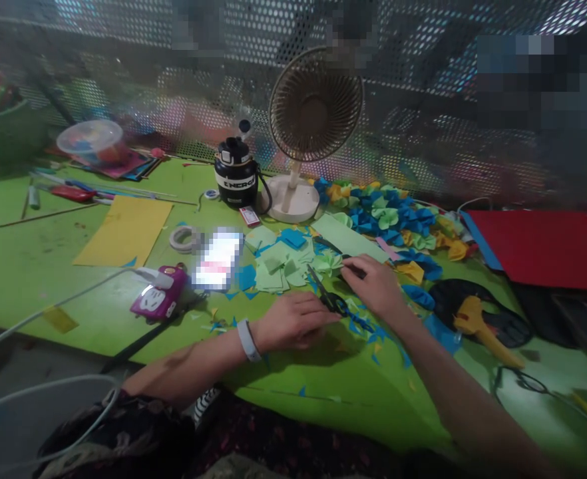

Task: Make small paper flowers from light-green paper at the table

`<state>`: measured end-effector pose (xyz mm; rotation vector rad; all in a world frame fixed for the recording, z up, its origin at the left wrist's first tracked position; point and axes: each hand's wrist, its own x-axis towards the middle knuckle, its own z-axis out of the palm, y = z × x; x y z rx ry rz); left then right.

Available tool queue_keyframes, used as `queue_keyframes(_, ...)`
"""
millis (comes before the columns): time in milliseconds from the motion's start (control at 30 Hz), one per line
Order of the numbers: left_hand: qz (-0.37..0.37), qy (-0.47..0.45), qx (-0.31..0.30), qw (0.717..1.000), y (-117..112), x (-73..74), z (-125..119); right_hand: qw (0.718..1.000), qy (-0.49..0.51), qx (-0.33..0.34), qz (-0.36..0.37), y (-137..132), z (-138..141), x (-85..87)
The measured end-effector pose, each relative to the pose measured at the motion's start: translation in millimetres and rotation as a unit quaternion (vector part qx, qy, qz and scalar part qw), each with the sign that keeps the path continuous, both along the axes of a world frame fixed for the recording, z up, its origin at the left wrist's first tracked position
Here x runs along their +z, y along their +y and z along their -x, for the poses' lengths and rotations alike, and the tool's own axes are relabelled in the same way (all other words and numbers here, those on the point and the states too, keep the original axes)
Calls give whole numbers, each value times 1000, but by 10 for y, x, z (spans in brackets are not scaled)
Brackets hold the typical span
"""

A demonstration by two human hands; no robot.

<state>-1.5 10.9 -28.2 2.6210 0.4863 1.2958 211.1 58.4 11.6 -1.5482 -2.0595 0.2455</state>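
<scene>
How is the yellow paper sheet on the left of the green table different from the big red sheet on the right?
The yellow paper sheet lies directly on the green tabletop, while the red sheet has a blue sheet showing along its left edge. The red sheet also looks larger than the yellow one. Both lie flat and look rectangular.

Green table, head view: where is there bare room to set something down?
Bare green tabletop shows left of the yellow card and in front of the left hand. It is crowded around the scissors and right hand, among paper scraps and blue-green paper flowers.
</scene>
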Motion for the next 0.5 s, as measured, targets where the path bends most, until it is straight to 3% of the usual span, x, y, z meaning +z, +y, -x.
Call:
queue_keyframes(133,11,-12,7,1000,34,9,1,999,-24,-23,-1,261,43,-62)
queue_keyframes(267,25,3,13,1000,39,4,10,996,13,-45,72,486,-122,-96)
queue_keyframes(367,26,20,1,999,31,-19,6,994,41,-93,48,578,-260,-81)
queue_keyframes(500,20,51,-18,998,25,-31,1,999,3,-36,21,551,-198,-72)
